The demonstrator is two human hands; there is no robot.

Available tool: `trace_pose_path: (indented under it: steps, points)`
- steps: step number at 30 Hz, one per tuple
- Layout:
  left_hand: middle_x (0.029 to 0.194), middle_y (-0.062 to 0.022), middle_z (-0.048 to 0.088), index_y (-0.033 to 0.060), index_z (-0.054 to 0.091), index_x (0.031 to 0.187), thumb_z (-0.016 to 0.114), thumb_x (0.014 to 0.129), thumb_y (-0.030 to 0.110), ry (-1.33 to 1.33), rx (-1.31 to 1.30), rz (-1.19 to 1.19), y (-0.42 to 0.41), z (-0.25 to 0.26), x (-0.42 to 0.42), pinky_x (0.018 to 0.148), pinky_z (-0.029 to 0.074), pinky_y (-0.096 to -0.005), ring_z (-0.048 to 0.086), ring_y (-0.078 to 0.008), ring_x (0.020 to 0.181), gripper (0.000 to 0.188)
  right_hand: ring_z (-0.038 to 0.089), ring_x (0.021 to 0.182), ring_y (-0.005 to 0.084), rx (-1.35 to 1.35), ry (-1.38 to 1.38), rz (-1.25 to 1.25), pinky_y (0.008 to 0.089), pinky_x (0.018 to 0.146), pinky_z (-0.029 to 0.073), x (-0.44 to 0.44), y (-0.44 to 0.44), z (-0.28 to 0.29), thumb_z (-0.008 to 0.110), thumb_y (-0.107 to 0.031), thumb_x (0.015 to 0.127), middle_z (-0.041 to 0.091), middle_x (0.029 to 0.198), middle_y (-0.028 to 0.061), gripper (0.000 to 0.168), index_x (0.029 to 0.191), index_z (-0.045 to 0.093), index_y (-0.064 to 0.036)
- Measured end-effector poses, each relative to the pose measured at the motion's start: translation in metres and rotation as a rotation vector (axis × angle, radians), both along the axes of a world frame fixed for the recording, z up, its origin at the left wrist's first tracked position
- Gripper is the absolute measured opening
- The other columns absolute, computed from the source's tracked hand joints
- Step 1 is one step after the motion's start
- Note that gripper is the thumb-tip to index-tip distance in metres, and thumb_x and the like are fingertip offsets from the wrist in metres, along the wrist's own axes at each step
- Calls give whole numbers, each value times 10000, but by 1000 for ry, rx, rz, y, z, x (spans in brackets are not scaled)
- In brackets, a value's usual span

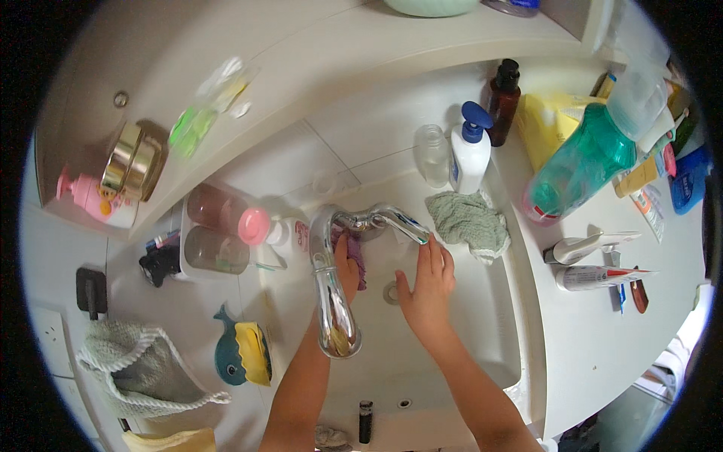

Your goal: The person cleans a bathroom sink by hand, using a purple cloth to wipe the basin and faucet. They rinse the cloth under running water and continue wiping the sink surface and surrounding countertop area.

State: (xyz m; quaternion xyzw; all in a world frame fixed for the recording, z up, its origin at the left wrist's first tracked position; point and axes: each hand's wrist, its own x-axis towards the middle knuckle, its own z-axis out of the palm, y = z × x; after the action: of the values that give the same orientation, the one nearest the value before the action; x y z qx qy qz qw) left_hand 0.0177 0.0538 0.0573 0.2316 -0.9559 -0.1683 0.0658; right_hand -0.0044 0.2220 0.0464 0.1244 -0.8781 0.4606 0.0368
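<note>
My left hand [348, 271] reaches in behind the spout of the chrome faucet [322, 237] and lies on a purple cloth [357, 254] at the faucet's base; the spout hides part of it. With fingers apart, my right hand [429, 282] is at the faucet's lever handle [402, 223], its fingertips at the lever's end. Below both hands is the white sink basin [480, 339] with its drain [391, 292]. A crumpled grey-green cloth [469, 223] lies on the sink's back right corner, beside a white pump bottle with a blue top [471, 152].
A green bottle [587, 161], tubes and a yellow packet [548, 121] crowd the right counter. Left of the faucet are a white bottle [291, 240], a clear two-part holder [217, 248] and a whale-shaped holder [229, 350]. A shelf [339, 51] overhangs the back.
</note>
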Motion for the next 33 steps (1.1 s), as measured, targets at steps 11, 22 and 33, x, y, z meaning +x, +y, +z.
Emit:
trace_pose_path:
  steps: [11, 22, 33]
  points:
    - [1109, -208, 527, 21, 607, 1233, 576, 773, 30, 164, 95, -109, 29, -25, 16, 946, 421, -495, 528, -385, 1003, 461, 406, 1212, 393, 172, 106, 7, 521, 941, 319, -28, -22, -36, 651, -126, 840, 502, 1318, 170, 348, 1147, 555, 10]
    - [1133, -289, 496, -11, 504, 1323, 526, 848, 119, 11, 131, -27, 72, 5, -24, 812, 521, -492, 587, -442, 964, 494, 510, 1025, 326, -82, 96, -164, 407, 871, 420, 1, 16, -21, 720, -80, 778, 493, 1133, 190, 500, 1229, 526, 13]
    - [963, -268, 622, 5, 584, 1074, 532, 895, 241, 16, 28, 160, 93, -18, -64, 678, 550, -509, 662, -418, 792, 301, 473, 919, 185, -308, -100, -194, 297, 785, 412, 70, 82, 30, 709, -72, 843, 473, 1170, 112, 476, 1272, 508, -22]
